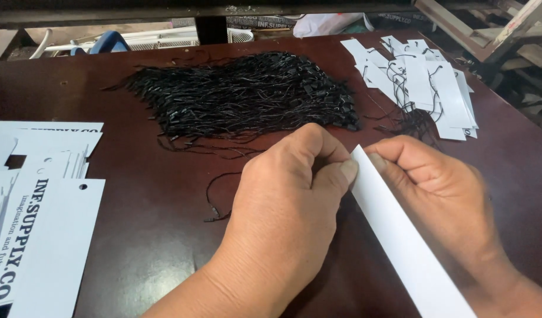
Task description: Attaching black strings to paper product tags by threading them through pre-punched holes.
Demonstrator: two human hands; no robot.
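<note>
A: Position of white paper tag [400, 235]?
B: Centre-right of dark brown table [153, 218], running diagonally from between both hands toward the lower edge of view. Top end pinched by left hand [288, 206], thumb and fingers closed on it; also gripped by right hand [436, 188], fingers curled over the same end. Whether a string sits in the pinch: cannot tell, hidden by fingers.

A: Containers?
B: White plastic basket [159, 40] beyond the far table edge; contents not discernible.

A: Surroundings?
B: One loose black string [215, 197] just left of the left hand. Large heap of black strings [241, 94] behind the hands, mid-table. Pile of white tags with strings attached [418, 82] at far right, well apart from the heap. Stack of printed white tags [41, 200] at left edge. Nothing between hands and heap except stray strands.

A: Counts?
B: Two hands, one held tag, one heap, two tag piles; individual strings and tags too many to count.
</note>
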